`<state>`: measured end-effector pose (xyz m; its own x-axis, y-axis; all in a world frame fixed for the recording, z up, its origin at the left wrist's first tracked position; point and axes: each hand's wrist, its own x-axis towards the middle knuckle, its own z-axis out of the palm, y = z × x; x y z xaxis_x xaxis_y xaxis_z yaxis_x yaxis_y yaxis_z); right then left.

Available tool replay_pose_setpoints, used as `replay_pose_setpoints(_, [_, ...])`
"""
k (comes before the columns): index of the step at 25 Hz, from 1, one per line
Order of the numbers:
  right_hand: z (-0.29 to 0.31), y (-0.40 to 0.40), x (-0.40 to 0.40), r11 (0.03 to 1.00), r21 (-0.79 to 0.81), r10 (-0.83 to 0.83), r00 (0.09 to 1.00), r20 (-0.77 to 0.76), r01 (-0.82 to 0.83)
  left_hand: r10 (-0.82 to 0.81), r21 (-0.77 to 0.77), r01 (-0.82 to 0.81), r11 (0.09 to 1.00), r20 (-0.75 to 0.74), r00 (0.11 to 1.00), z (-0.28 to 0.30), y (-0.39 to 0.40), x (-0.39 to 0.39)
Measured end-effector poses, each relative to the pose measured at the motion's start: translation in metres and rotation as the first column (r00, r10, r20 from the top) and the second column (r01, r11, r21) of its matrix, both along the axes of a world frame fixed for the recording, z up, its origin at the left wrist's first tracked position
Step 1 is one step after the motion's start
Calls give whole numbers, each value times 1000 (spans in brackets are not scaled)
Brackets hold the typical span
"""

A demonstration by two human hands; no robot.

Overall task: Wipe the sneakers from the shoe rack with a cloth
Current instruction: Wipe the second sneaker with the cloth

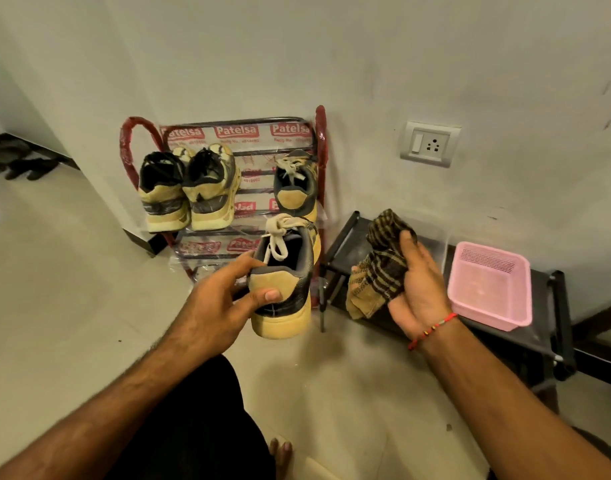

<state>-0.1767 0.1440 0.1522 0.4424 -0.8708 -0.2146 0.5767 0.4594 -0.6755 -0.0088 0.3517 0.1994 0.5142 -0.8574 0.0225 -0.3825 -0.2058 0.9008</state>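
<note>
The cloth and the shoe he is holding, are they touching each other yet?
Apart. The head view shows bare floor and a rack leg between the sneaker in the left hand and the checked cloth gripped by the right hand.

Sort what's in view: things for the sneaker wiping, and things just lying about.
For the job: tan sneaker in left hand; checked cloth in right hand; three sneakers on the shoe rack.
Lying about: pink basket; black bench; wall socket.
</note>
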Motion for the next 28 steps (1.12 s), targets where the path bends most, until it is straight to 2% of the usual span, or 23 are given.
replay_pose_setpoints(3, [-1, 1, 12, 988, 61, 139, 987, 77, -144, 8, -7, -8, 1000, -6, 1000, 14, 11, 10])
replay_pose_setpoints(7, [-8, 2, 25, 983, 46, 181, 983, -10, -180, -4, -67, 2, 998, -24, 1000, 33, 32, 26])
replay_pose_setpoints(12, [-11, 0, 37, 987, 75, 149, 985, -83, -143, 137, -126, -115, 985, 189, 972, 34, 39, 49])
replay_pose_setpoints(17, [-13, 5, 42, 983, 62, 177, 976, -124, -170, 154, -167, -110, 980, 280, 948, 8, -23, 97])
replay_pose_setpoints(20, [-14, 1, 41, 984, 50, 177, 975, -133, -172, 193, -159, -154, 975, 276, 942, -13, -74, 122])
replay_pose_setpoints(24, [-21, -5, 42, 982, 53, 189, 974, -123, -184, 185, -156, -133, 979, 387, 903, -42, -129, 141])
replay_pose_setpoints(28, [-23, -15, 53, 985, 62, 169, 981, -99, -163, 261, -151, -221, 964, 349, 900, -67, -161, 172])
